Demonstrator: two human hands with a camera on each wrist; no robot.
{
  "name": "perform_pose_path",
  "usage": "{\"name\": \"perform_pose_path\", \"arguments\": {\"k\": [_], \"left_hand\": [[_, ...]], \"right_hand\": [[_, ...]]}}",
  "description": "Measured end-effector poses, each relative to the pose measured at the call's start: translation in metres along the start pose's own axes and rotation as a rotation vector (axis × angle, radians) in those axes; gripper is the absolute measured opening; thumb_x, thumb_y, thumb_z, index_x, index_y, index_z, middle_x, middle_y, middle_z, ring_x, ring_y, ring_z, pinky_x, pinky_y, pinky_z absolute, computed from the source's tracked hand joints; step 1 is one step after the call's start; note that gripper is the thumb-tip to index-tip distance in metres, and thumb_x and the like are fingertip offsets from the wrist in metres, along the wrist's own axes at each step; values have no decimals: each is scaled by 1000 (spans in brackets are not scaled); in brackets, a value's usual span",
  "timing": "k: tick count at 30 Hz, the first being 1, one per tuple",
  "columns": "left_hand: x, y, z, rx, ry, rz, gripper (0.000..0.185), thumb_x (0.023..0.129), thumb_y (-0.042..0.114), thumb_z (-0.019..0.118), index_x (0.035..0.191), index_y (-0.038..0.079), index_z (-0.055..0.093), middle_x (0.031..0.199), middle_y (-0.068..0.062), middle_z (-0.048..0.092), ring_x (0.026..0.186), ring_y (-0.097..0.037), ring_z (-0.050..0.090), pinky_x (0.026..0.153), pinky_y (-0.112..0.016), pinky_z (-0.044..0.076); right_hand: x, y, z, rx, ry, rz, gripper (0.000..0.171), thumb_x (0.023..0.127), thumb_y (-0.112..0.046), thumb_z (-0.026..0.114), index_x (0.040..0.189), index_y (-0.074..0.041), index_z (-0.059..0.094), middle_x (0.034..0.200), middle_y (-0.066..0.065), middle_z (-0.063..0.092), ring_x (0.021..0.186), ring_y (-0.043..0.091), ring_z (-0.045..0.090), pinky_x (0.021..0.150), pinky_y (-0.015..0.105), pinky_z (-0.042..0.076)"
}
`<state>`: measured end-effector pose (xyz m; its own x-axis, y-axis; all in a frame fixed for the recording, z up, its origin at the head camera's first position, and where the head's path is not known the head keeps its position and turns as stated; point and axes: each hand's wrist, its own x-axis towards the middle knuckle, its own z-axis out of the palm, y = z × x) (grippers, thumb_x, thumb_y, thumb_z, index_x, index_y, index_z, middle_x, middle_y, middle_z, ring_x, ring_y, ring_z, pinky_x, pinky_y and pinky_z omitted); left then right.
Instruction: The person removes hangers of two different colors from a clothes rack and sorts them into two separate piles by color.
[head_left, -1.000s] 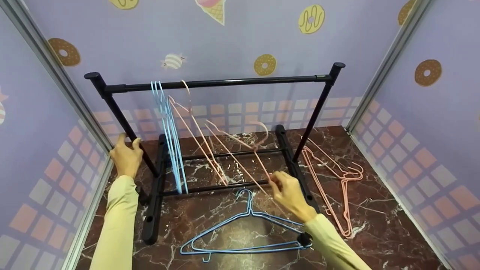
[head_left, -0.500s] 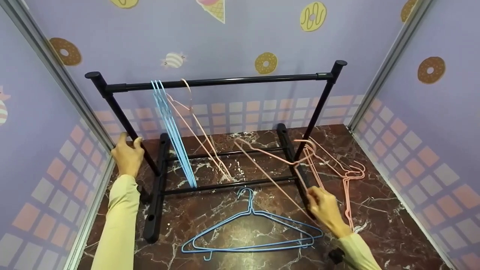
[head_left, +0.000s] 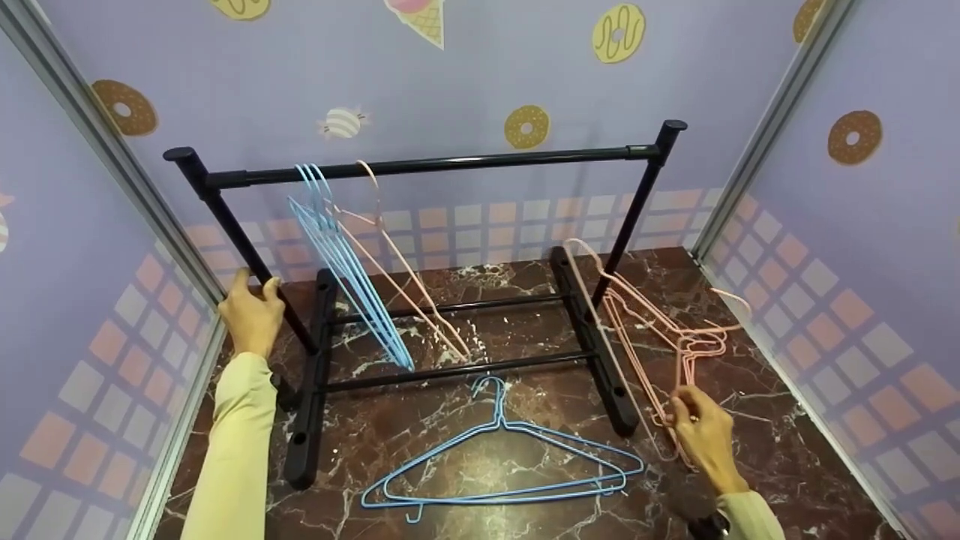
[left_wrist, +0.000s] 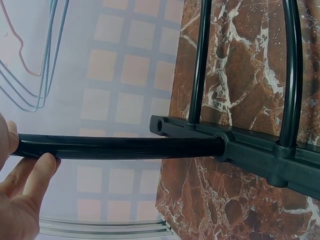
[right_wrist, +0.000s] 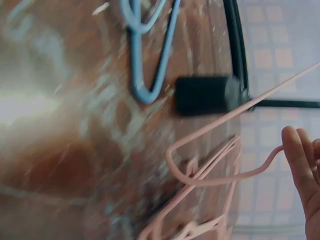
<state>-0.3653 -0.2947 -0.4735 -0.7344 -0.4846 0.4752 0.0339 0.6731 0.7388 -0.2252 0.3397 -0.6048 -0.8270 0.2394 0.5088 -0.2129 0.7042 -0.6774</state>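
While the left hand (head_left: 253, 321) grips the left post (head_left: 238, 238) of the black rack (head_left: 304, 442), the right hand (head_left: 703, 435) pinches a tilted pink hanger (right_wrist: 220, 180) between its fingers, by the rack's right side and close to other pink hangers (head_left: 636, 360) lying there. Hung blue hangers (head_left: 367, 304) and a hung pink hanger (head_left: 373, 180) share the rail (head_left: 487, 162) near its left end; loose blue hangers (head_left: 499, 426) lie on the marbled surface (head_left: 787, 465) in front.
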Motion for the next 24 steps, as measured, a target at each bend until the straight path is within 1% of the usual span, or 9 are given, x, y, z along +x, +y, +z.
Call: {"name": "perform_pose_path", "arguments": {"k": [3, 7, 8, 12, 15, 19, 22, 24], "left_hand": [[1, -1, 0, 1, 7, 8, 29, 95, 17, 69, 115, -1, 62, 102, -35, 69, 97, -64, 56, 91, -64, 43], [1, -2, 0, 6, 7, 5, 29, 95, 18, 68, 116, -1, 62, 103, -35, 69, 98, -64, 57, 91, -64, 43], [1, -2, -1, 8, 6, 3, 29, 95, 18, 68, 116, -1, 62, 103, -34, 69, 98, -63, 58, 91, -64, 43], [1, -3, -2, 9, 6, -6, 29, 96, 19, 67, 117, 0, 63, 102, -34, 70, 98, -62, 58, 92, -64, 44], [1, -3, -2, 4, 9, -5, 28, 96, 18, 67, 117, 0, 63, 101, -34, 70, 99, -63, 58, 93, -64, 43], [0, -2, 0, 5, 10, 0, 28, 95, 17, 67, 117, 0, 63, 99, -33, 70, 98, -63, 58, 91, -64, 44], [0, -1, 1, 6, 8, 0, 28, 95, 17, 67, 117, 0, 63, 100, -33, 70, 98, -63, 58, 91, -64, 43], [0, -1, 1, 2, 8, -3, 29, 95, 16, 68, 117, 0, 62, 100, -34, 70, 98, -64, 57, 91, -64, 43]], "right_hand": [[-4, 9, -6, 16, -15, 83, 9, 92, 6, 63, 90, -1, 68, 80, 13, 73, 62, -9, 63, 61, 8, 48], [-7, 17, -13, 60, -19, 179, 7, 95, 4, 61, 94, 1, 68, 82, 17, 72, 61, -1, 68, 58, 13, 53], [-6, 19, -15, 70, -15, 197, 7, 95, 4, 61, 95, 1, 68, 81, 17, 72, 61, -1, 68, 58, 14, 53], [-4, 24, -23, 46, 13, 264, 6, 96, -1, 63, 95, -1, 68, 77, 9, 72, 60, -5, 65, 60, 12, 52], [0, 26, -27, 41, 18, 319, 6, 96, -5, 63, 96, -1, 67, 76, 8, 73, 59, -7, 65, 59, 12, 51], [9, 29, -28, 33, -17, 374, 9, 98, -8, 60, 98, -1, 67, 79, 15, 74, 57, -3, 67, 58, 14, 52], [18, 31, -28, -45, -68, 378, 12, 98, -10, 59, 99, -3, 69, 79, 12, 75, 57, -3, 67, 60, 11, 48], [24, 31, -27, -65, -115, 384, 14, 98, -10, 58, 99, -2, 69, 77, 11, 74, 58, 1, 69, 60, 13, 50]]}}
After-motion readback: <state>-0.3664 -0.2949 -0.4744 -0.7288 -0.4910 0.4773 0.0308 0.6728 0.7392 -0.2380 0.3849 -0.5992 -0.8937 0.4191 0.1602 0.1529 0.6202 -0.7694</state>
